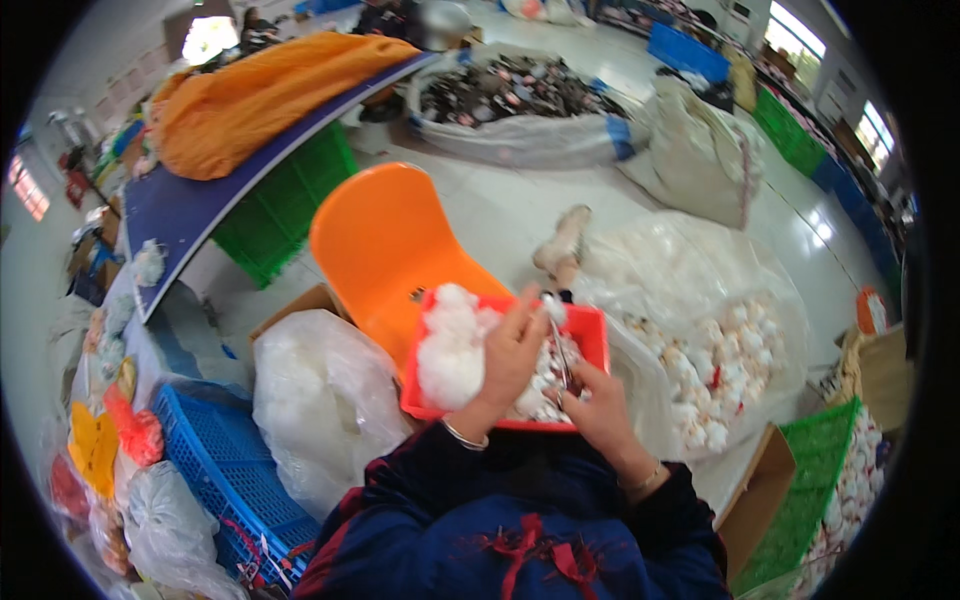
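A red tray [594, 330] sits in front of me, over my lap. White fluffy stuffing [452, 358] fills its left side, and many small white pieces with dark and reddish bits [540, 385] lie in its right side. My right hand [600, 408] is closed around slim metal forceps [562, 352] pointing away from me. Near their tip is a small white piece [553, 308], at the fingertips of my left hand [512, 348]. Those fingers are slightly blurred and look pinched on that piece; where exactly they grip it is hard to see.
Behind the tray stands an orange chair [385, 235]. A clear bag [325, 385] is on the left, beside a blue basket [225, 475]. On the right lies an open bag of white pieces [735, 375], with a green crate [800, 500] nearer. A large sack of dark pieces [500, 145] lies farther off.
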`<action>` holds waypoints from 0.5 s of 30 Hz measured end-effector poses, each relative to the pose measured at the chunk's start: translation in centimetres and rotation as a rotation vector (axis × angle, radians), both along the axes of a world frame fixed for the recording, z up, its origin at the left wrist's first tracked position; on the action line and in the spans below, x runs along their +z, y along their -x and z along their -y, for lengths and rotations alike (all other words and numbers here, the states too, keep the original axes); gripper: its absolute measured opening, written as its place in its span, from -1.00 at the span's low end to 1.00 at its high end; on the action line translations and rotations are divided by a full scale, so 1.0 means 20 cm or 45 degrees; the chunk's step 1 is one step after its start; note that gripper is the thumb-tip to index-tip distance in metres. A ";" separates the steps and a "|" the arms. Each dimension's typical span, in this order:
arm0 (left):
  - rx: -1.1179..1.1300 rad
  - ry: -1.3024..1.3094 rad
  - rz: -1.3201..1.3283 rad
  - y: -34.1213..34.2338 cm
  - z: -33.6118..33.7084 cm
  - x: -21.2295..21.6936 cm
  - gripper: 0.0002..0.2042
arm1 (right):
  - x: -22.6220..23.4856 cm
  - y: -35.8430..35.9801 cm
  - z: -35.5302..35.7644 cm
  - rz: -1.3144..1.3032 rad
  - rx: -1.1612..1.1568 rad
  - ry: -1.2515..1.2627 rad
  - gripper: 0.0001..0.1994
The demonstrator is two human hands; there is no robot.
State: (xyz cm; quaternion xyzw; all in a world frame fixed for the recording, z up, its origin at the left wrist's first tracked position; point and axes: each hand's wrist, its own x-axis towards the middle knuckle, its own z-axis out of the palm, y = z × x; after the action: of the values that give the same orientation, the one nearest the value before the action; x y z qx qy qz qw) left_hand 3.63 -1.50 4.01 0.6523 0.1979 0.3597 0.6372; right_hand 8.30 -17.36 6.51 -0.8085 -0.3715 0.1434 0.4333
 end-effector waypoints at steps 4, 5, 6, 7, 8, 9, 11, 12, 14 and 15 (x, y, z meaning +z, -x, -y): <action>-0.232 0.274 0.043 -0.04 -0.04 -0.03 -0.72 | 0.02 -0.07 0.04 0.240 -0.083 -0.010 -0.69; -0.252 0.217 -0.007 -0.04 -0.06 -0.03 -0.73 | 0.02 -0.07 0.05 0.332 -0.086 0.013 -0.69; -0.270 0.165 -0.054 -0.04 -0.07 -0.02 -0.75 | 0.03 -0.07 0.06 0.425 -0.085 0.041 -0.69; -0.287 0.112 -0.100 -0.04 -0.08 -0.01 -0.76 | 0.04 -0.07 0.07 0.518 -0.080 0.070 -0.69; -0.312 0.092 -0.130 -0.03 -0.09 0.01 -0.77 | 0.03 -0.07 0.08 0.533 -0.088 0.073 -0.69; -0.336 0.072 -0.159 -0.02 -0.09 0.05 -0.77 | 0.02 -0.08 0.08 0.548 -0.095 0.076 -0.69; -0.394 0.067 -0.174 -0.01 -0.09 0.09 -0.81 | 0.01 -0.08 0.10 0.570 -0.090 0.096 -0.68; -0.375 0.064 -0.175 -0.01 -0.08 0.09 -0.81 | 0.02 -0.07 0.10 0.577 -0.079 0.113 -0.68; -0.337 0.057 -0.174 -0.01 -0.08 0.08 -0.81 | 0.04 -0.09 0.11 0.496 -0.041 0.157 -0.66; -0.314 0.072 -0.139 -0.01 -0.08 0.07 -0.82 | 0.05 -0.11 0.14 0.409 -0.014 0.184 -0.65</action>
State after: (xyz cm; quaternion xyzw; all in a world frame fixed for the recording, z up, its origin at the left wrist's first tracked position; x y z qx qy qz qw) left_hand 3.86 0.01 5.31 0.6721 0.1607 0.2368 0.6829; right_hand 10.54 -20.17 7.46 -0.8521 -0.4201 0.0362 0.3099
